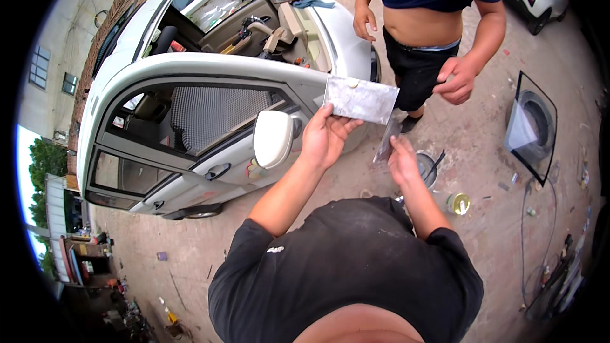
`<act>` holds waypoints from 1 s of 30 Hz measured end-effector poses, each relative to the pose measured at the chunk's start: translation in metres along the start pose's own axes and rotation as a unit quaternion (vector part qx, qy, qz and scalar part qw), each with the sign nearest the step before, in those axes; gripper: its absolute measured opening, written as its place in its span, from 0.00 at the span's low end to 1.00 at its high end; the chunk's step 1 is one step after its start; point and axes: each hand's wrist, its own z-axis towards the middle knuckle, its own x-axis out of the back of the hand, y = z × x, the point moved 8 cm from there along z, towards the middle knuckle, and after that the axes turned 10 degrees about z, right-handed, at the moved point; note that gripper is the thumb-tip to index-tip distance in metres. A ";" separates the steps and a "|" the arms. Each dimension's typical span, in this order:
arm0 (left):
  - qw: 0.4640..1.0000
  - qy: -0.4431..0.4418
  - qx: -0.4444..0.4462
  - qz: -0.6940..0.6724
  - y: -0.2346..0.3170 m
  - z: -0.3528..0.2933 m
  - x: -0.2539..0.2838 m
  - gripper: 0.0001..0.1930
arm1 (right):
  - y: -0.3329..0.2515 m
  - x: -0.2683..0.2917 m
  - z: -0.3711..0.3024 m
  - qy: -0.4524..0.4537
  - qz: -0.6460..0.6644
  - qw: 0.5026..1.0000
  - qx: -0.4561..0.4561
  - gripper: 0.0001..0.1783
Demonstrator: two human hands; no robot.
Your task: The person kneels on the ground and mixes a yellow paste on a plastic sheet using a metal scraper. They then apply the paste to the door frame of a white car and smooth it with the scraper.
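My left hand (323, 140) holds up a flat, silver-grey rectangular plate (363, 103) by its near left edge, thumb at the corner and fingers beneath. Its face is smudged, with a small pale spot near the far edge. Just right of and below it, my right hand (404, 164) is closed on a thin, dark grey scraper-like blade (386, 145), seen nearly edge-on. The blade's tip lies close to the plate's near right corner; whether they touch I cannot tell. A white car's side mirror (272, 140) is left of my left forearm.
The white car (235, 67) stands at left, its cabin visible. Facing me, a person (422, 32) stands with one hand (456, 80) near the plate. A bucket (424, 171) and tin (457, 203) sit on the ground. Rightward are a black-edged glass pane (516, 128) and a tyre (541, 111).
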 end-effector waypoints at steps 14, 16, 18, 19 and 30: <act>0.999 -0.004 -0.012 0.039 -0.002 0.039 0.004 0.21 | -0.039 -0.007 0.035 -0.011 -0.001 0.994 0.108 0.24; 0.999 -0.003 -0.008 0.035 -0.003 0.039 0.008 0.21 | -0.047 -0.040 0.015 -0.046 0.014 0.995 0.093 0.24; 1.000 -0.008 -0.007 0.029 -0.003 0.040 0.012 0.21 | -0.048 -0.060 0.010 -0.099 0.034 0.992 0.073 0.24; 0.999 -0.016 -0.004 0.029 -0.004 0.043 0.012 0.21 | -0.047 -0.062 0.014 -0.130 0.050 0.988 0.064 0.24; 0.999 0.020 0.003 0.034 0.008 0.026 0.031 0.18 | -0.005 -0.026 0.062 -0.089 0.030 0.995 0.041 0.19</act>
